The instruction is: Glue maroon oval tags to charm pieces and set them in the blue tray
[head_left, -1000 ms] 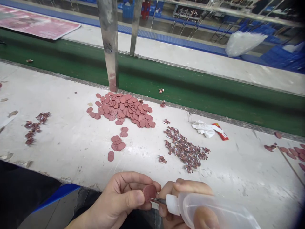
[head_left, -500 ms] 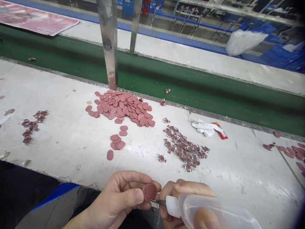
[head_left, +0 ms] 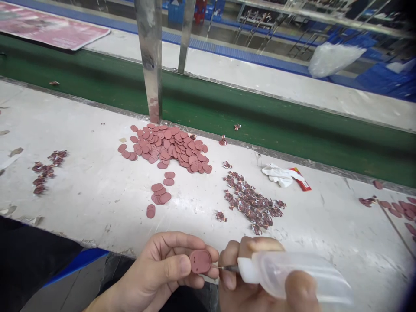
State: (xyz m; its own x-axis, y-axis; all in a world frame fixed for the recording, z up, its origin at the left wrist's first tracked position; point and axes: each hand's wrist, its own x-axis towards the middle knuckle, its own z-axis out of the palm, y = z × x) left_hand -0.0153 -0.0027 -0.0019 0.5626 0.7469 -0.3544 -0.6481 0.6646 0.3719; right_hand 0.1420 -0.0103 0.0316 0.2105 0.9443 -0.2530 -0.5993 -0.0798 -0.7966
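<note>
Reddish-brown oval piece (head_left: pixel 200 261) with a few small holes sits low in the head view, just in front of the near edge of the white workbench (head_left: pixel 81 186). The left hand (head_left: pixel 162 271) pinches it, thumb on the near side and fingertips curled behind, with the flat face turned up toward the camera. The right hand (head_left: pixel 247 286) is wrapped around a translucent squeeze bottle (head_left: pixel 292 277), lying almost on its side. The bottle's thin metal nozzle (head_left: pixel 227 268) points left at the right edge of the piece. Whether the tip touches it, I cannot tell.

Farther back on the bench, a broad heap of matching ovals (head_left: pixel 169 147) lies at the foot of a metal post (head_left: pixel 151 56). A small cluster of ovals (head_left: pixel 160 193) lies nearer, and a single oval (head_left: pixel 150 211) is just below that. To the right of these spreads a pile of dark, curled scraps (head_left: pixel 253 203). A smaller scatter of scraps (head_left: pixel 45 171) lies well apart on the left.

A crumpled white rag (head_left: pixel 279 174) touches a red packet (head_left: pixel 300 179) near the bench's far edge. More ovals (head_left: pixel 403 208) show at the right border. Behind the bench runs a green conveyor belt (head_left: pixel 276 125), with a few stray scraps on it. A filled clear plastic bag (head_left: pixel 331 56) lies beyond, on the far side.
</note>
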